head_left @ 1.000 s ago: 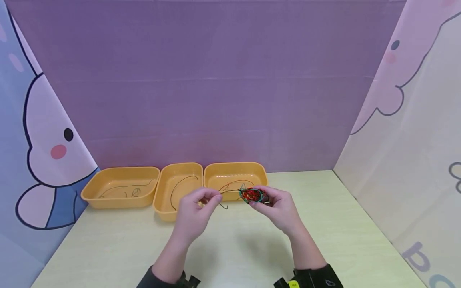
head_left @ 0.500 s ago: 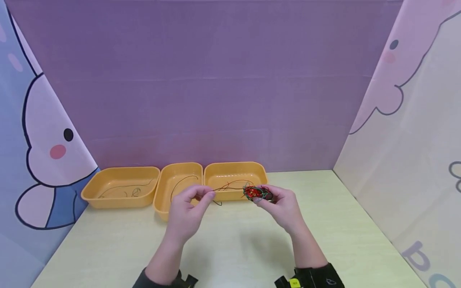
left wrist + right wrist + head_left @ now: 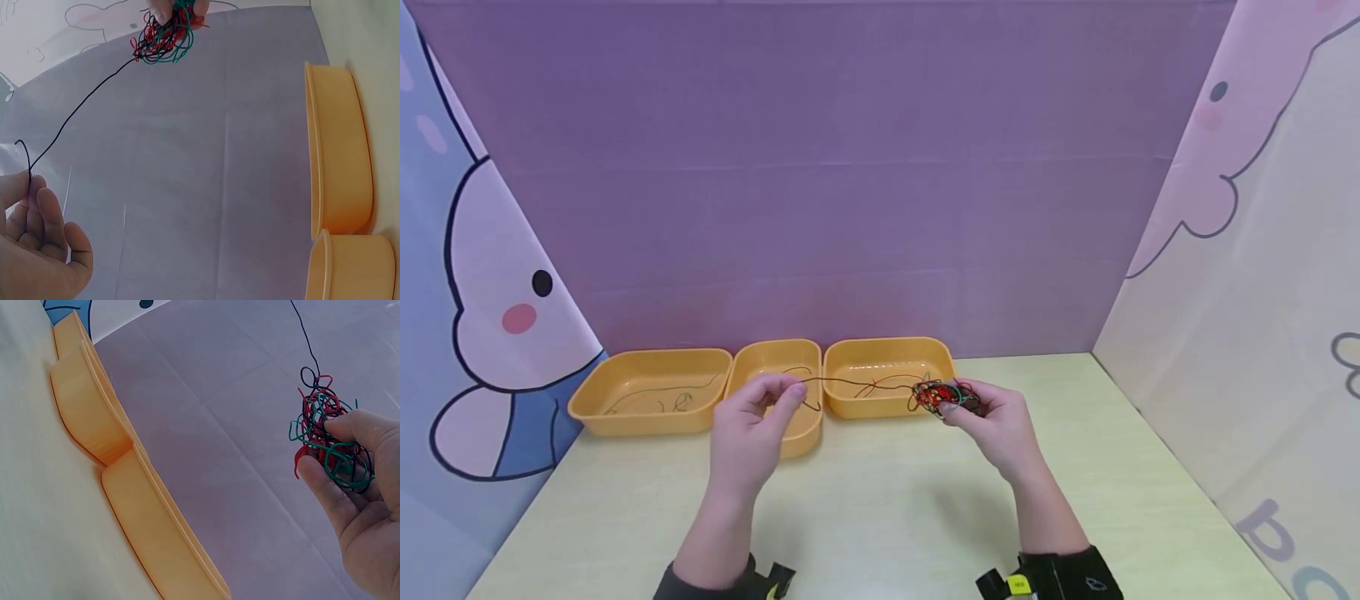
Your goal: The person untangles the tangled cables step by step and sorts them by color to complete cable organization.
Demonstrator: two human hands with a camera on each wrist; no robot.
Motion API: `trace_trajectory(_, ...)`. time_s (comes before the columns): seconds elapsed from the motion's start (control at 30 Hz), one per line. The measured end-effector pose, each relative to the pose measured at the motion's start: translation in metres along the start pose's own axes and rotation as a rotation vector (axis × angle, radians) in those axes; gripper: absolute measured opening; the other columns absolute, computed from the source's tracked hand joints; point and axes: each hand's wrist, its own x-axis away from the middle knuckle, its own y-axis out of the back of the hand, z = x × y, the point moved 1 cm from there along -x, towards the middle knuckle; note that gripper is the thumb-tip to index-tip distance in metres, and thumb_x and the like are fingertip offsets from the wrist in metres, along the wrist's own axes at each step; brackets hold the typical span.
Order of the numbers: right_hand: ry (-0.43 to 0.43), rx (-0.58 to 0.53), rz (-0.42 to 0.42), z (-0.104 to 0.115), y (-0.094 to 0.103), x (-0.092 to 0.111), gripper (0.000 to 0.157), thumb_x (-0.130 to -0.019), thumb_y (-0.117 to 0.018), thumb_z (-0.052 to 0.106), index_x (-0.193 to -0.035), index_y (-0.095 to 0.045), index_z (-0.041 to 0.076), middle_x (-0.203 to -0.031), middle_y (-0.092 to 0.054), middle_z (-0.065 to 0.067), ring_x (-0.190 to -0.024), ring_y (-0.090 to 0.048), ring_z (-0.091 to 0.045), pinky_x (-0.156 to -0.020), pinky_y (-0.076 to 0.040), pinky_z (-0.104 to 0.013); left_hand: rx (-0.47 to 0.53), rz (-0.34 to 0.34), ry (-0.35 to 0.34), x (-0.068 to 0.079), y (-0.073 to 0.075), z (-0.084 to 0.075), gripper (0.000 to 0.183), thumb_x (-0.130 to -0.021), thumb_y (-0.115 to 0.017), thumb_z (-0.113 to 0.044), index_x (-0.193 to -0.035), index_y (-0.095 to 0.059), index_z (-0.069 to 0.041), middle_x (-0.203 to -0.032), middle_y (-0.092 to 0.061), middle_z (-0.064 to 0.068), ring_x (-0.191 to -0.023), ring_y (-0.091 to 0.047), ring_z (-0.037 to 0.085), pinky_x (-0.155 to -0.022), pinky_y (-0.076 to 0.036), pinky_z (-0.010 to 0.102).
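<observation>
My right hand [image 3: 996, 421] holds a tangled bundle of red, green and black wires [image 3: 325, 434] between thumb and fingers, raised above the table. A single black wire [image 3: 81, 105] runs from the bundle across to my left hand [image 3: 752, 429], which pinches it between thumb and forefinger. Its short bent end sticks out past the left fingertips. In the left wrist view the wire sags slightly between the two hands, and the other left fingers curl loosely. Part of the bundle is hidden inside the right hand.
Three yellow trays stand along the back of the table: a left one [image 3: 651, 427], a middle one [image 3: 801, 442] partly behind my left hand, and a right one [image 3: 891, 408]. Thin wires lie in them. A purple cloth [image 3: 880, 183] hangs behind, with printed panels at both sides.
My left hand has moved left, drawing a longer stretch of black wire out of the bundle. My right hand, with the bundle, has shifted slightly right.
</observation>
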Motion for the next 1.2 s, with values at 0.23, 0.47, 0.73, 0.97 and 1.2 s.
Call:
trace_trajectory(0.23, 0.001, -0.020, -0.014, -0.003, 0.003, -0.001, 0.022, -0.082, -0.075, 0.007, -0.104, -0.070, 0.003, -0.093, -0.069, -0.014, -0.079, -0.065, -0.029, -0.068, -0.057, -0.037, 0.096, -0.069, 0.115, -0.003, 0.013, 0.031, 0.006, -0.090, -0.067, -0.007, -0.090, -0.068, -0.001, -0.080, -0.065, 0.010, -0.072, -0.057, 0.019, -0.061, -0.048, 0.017)
trace_trajectory(0.47, -0.021, -0.065, -0.069, -0.005, 0.014, -0.001, 0.023, -0.083, -0.073, 0.004, -0.105, -0.068, -0.002, -0.095, -0.069, -0.016, -0.080, -0.066, -0.031, -0.070, -0.057, -0.036, 0.275, -0.237, 0.168, -0.008, 0.033, 0.034, 0.009, -0.090, -0.066, -0.003, -0.090, -0.066, 0.006, -0.078, -0.064, 0.009, -0.072, -0.055, 0.026, -0.067, -0.050, 0.020)
trace_trajectory(0.73, -0.014, -0.124, -0.120, -0.003, 0.026, -0.003, 0.027, -0.083, -0.073, 0.002, -0.107, -0.066, -0.007, -0.100, -0.068, -0.017, -0.085, -0.065, -0.033, -0.072, -0.056, -0.037, 0.304, -0.405, 0.178, -0.013, 0.053, 0.041, 0.015, -0.085, -0.071, -0.002, -0.091, -0.066, 0.011, -0.078, -0.066, 0.010, -0.068, -0.055, 0.023, -0.063, -0.051, 0.018)
trace_trajectory(0.97, 0.007, -0.121, -0.097, 0.000, 0.024, -0.003, 0.030, -0.084, -0.072, 0.003, -0.111, -0.064, -0.007, -0.103, -0.067, -0.017, -0.088, -0.064, -0.031, -0.074, -0.055, -0.036, 0.290, -0.408, 0.181, -0.014, 0.048, 0.045, 0.019, -0.084, -0.073, -0.005, -0.088, -0.066, 0.012, -0.073, -0.065, 0.008, -0.064, -0.053, 0.021, -0.059, -0.049, 0.019)
trace_trajectory(1.2, 0.006, -0.122, -0.087, 0.001, 0.023, -0.002, 0.031, -0.084, -0.072, 0.002, -0.112, -0.064, -0.007, -0.103, -0.067, -0.017, -0.089, -0.064, -0.031, -0.075, -0.055, -0.037, 0.295, -0.409, 0.200, -0.015, 0.047, 0.051, 0.022, -0.083, -0.075, -0.006, -0.089, -0.066, 0.013, -0.072, -0.066, 0.003, -0.063, -0.054, 0.020, -0.058, -0.049, 0.017)
